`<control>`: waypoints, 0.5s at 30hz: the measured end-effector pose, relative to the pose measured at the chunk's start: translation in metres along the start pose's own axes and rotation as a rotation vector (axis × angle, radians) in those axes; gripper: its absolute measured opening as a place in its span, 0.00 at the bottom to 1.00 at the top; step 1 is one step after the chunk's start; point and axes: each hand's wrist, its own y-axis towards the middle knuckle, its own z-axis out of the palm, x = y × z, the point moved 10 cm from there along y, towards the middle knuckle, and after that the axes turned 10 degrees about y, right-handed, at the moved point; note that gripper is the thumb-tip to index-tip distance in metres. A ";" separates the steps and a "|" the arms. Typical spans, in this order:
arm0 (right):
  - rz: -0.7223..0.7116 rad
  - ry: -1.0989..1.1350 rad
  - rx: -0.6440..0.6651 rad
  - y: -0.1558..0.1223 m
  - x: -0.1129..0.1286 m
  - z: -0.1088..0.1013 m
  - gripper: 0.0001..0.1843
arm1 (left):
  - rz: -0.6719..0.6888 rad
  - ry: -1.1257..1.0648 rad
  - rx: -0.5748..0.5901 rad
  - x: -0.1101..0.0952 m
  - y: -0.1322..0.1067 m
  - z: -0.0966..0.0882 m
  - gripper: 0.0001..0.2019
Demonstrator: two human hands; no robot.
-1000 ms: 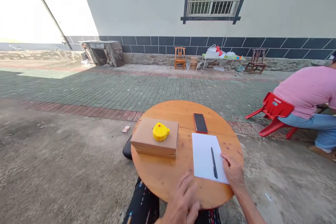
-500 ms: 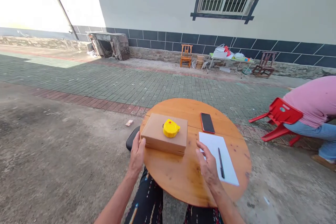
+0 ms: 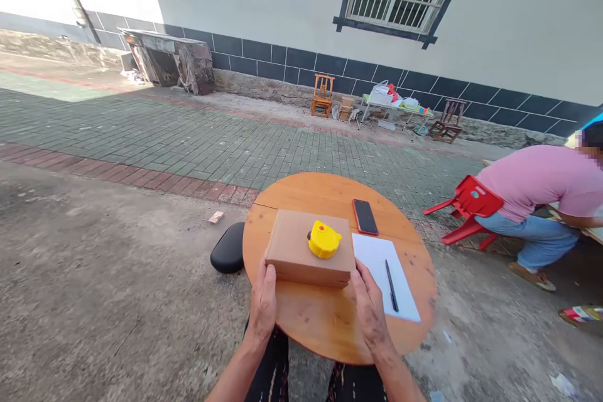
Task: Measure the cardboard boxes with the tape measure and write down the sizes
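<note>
A brown cardboard box (image 3: 294,235) sits on the round wooden table (image 3: 320,326), gripped at its two near corners. My left hand (image 3: 264,298) is closed on the left side, thumb along the front corner. At the right corner my right hand (image 3: 368,301) presses with its thumb in front and fingers along the side. On top of the box lies a yellow tape measure (image 3: 324,240) with a red button; neither hand touches it. Right of the box is a white sheet of paper (image 3: 377,251) with a black pen (image 3: 391,286) across it.
A phone (image 3: 365,217) with a red edge lies beyond the paper. Left of the table is a black case (image 3: 228,248). To the right, a person in a pink shirt (image 3: 532,176) sits on a red plastic chair (image 3: 475,198). Chairs and a cluttered folding table (image 3: 398,105) stand by the wall.
My right hand has moved in from over the paper to the box's right side. The box, with the tape measure on it, has shifted right on the table. The view has turned right.
</note>
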 end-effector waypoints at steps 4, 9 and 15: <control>0.007 -0.048 -0.031 -0.006 -0.006 -0.014 0.30 | 0.017 0.010 0.008 0.008 -0.006 0.002 0.30; -0.132 -0.223 -0.125 0.002 0.026 -0.020 0.31 | -0.021 -0.031 -0.041 0.018 0.002 -0.004 0.32; -0.337 -0.442 0.106 0.012 0.089 0.044 0.45 | -0.032 -0.032 -0.120 0.034 0.007 -0.014 0.36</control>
